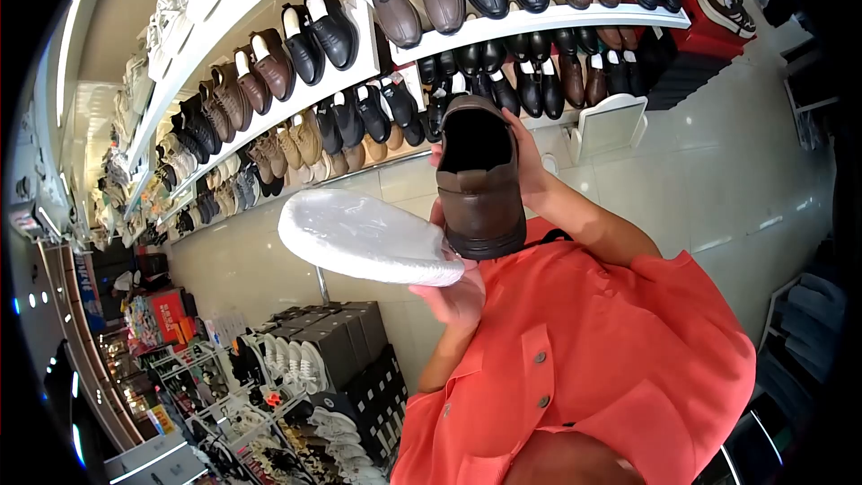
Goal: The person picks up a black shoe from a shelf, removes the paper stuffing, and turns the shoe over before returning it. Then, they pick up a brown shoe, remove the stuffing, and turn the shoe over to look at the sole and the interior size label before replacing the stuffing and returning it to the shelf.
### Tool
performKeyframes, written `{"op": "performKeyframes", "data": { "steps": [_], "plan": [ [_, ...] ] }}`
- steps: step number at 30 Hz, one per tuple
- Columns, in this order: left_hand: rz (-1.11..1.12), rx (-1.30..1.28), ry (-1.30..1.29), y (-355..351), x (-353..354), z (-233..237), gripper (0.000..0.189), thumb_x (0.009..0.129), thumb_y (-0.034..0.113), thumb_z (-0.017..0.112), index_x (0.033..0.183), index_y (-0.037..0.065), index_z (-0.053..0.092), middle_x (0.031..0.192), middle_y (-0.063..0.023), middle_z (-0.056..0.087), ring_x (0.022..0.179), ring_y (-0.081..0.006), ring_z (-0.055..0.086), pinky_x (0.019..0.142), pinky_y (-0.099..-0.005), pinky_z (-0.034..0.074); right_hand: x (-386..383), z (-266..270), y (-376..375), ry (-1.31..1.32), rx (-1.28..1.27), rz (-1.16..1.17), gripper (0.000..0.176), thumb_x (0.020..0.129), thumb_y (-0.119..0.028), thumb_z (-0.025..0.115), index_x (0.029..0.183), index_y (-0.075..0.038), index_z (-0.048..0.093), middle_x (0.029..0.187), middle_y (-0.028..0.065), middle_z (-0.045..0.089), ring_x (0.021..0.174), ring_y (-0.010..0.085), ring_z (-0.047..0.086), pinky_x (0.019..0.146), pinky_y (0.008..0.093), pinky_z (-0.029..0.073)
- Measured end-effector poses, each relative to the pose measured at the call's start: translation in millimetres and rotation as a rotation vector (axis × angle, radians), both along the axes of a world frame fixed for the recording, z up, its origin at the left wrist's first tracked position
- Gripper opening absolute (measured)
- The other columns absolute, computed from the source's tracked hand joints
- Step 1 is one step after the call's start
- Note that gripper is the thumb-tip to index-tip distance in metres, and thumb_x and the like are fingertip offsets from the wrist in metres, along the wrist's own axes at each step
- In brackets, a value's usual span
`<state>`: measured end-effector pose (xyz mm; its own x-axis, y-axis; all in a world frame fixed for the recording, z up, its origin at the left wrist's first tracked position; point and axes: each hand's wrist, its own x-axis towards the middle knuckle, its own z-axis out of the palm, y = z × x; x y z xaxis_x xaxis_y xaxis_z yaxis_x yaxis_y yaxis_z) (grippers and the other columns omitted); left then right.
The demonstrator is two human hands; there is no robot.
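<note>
A dark brown leather shoe (483,202) is raised in front of my chest, its dark opening turned toward me. My right hand (528,157) is closed round the shoe's upper right side, with fingertips showing past its left edge. Low on the left, my left hand (460,295) grips the end of a long, oval white piece wrapped in shiny clear plastic (359,232). The wrapped piece sticks out to the left, its near end close against the shoe's heel. Part of my left hand is hidden behind both things.
White wall shelves (548,18) carry rows of black and brown shoes ahead. A small framed floor mirror (611,128) stands below them. Dark shoeboxes (346,332) are stacked at the lower left, beside a rack of white sneakers (301,364). Folded jeans (813,305) lie at the right.
</note>
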<state>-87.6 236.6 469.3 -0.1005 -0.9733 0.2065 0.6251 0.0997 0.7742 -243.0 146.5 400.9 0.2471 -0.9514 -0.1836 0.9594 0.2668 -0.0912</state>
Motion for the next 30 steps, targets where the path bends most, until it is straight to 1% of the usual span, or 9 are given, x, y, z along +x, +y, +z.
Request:
{"op": "performKeyframes", "data": {
  "steps": [2, 6, 11, 13, 16, 23, 25, 28, 30],
  "plan": [
    [0.038, -0.015, -0.015, 0.9, 5.8, -3.3, 0.074, 0.097, 0.057, 0.034, 0.15, 0.008, 0.015, 0.15, -0.0136, 0.029, 0.137, -0.0334, 0.032, 0.112, -0.0487, 0.03, 8.0, 6.5, 1.2, -0.021, 0.027, 0.009, 0.065, 0.098, -0.052, 0.024, 0.134, -0.004, 0.049, 0.129, 0.019, 0.056, 0.117, 0.0315, 0.055, 0.103, 0.0435, 0.041],
    [0.145, 0.022, -0.038, 4.8, 10.7, -2.0, 0.072, 0.097, 0.056, 0.034, 0.149, 0.009, 0.02, 0.15, -0.012, 0.03, 0.137, -0.0314, 0.033, 0.112, -0.0489, 0.03, 20.3, -0.7, -3.3, -0.015, 0.025, 0.009, 0.063, 0.095, -0.057, 0.028, 0.134, -0.012, 0.051, 0.131, 0.0096, 0.056, 0.119, 0.0285, 0.053, 0.103, 0.0464, 0.039],
    [0.301, 0.084, -0.076, 0.5, 12.7, -3.9, 0.069, 0.098, 0.054, 0.034, 0.149, 0.008, 0.02, 0.148, -0.0136, 0.031, 0.136, -0.0317, 0.035, 0.11, -0.0491, 0.033, 20.0, -2.5, -4.6, 0.0, 0.114, 0.061, 0.062, 0.094, -0.056, 0.03, 0.133, -0.012, 0.052, 0.129, 0.0091, 0.057, 0.117, 0.0271, 0.054, 0.103, 0.045, 0.04],
    [0.322, 0.104, -0.094, -0.9, 13.1, -2.8, 0.079, 0.097, 0.055, 0.036, 0.148, -0.001, 0.013, 0.147, -0.0255, 0.027, 0.134, -0.0367, 0.035, 0.109, -0.0493, 0.034, 21.9, -6.5, -6.1, -0.081, 0.168, 0.039, 0.061, 0.095, -0.054, 0.028, 0.131, -0.011, 0.053, 0.128, 0.0096, 0.058, 0.116, 0.027, 0.055, 0.103, 0.0453, 0.04],
    [0.231, 0.065, -0.124, -0.1, 16.8, -8.9, 0.084, 0.095, 0.059, 0.036, 0.147, -0.002, 0.012, 0.145, -0.0259, 0.029, 0.133, -0.0358, 0.038, 0.108, -0.0474, 0.036, 25.4, -8.8, -5.9, -0.003, 0.12, 0.031, 0.067, 0.093, -0.059, 0.028, 0.132, -0.01, 0.051, 0.133, 0.0107, 0.054, 0.122, 0.0283, 0.05, 0.105, 0.0441, 0.037],
    [0.17, 0.041, -0.216, -4.1, 19.7, -16.8, 0.087, 0.094, 0.063, 0.034, 0.144, -0.006, 0.019, 0.143, -0.0265, 0.031, 0.132, -0.0358, 0.039, 0.105, -0.0436, 0.038, 11.7, -14.9, -13.1, 0.039, 0.149, 0.061, 0.064, 0.095, -0.055, 0.028, 0.132, -0.009, 0.051, 0.131, 0.0116, 0.055, 0.119, 0.0282, 0.053, 0.103, 0.0448, 0.04],
    [0.089, 0.023, -0.235, -2.4, 25.0, -20.5, 0.08, 0.094, 0.063, 0.033, 0.148, 0.005, 0.018, 0.149, -0.0233, 0.026, 0.135, -0.0365, 0.035, 0.108, -0.0491, 0.035, 6.8, -8.6, -15.3, 0.08, 0.081, 0.031, 0.063, 0.094, -0.055, 0.029, 0.131, -0.009, 0.052, 0.129, 0.0121, 0.057, 0.117, 0.028, 0.054, 0.102, 0.0449, 0.041],
    [0.13, 0.066, -0.195, 3.0, 25.1, -25.0, 0.084, 0.093, 0.063, 0.036, 0.143, -0.004, 0.025, 0.149, -0.0241, 0.025, 0.137, -0.0365, 0.031, 0.106, -0.0478, 0.035, 1.1, -11.4, -22.1, 0.106, 0.064, 0.019, 0.062, 0.094, -0.054, 0.03, 0.129, -0.008, 0.054, 0.128, 0.0122, 0.057, 0.117, 0.0282, 0.055, 0.101, 0.0448, 0.041],
    [0.105, 0.028, -0.175, 1.7, 22.2, -22.4, 0.082, 0.092, 0.062, 0.038, 0.143, -0.002, 0.026, 0.15, -0.0233, 0.024, 0.138, -0.0366, 0.029, 0.107, -0.0501, 0.034, -2.2, 5.7, -25.7, 0.144, 0.137, -0.024, 0.06, 0.095, -0.052, 0.03, 0.128, -0.009, 0.054, 0.127, 0.0121, 0.058, 0.115, 0.0286, 0.056, 0.101, 0.0441, 0.042]
  ]
}}
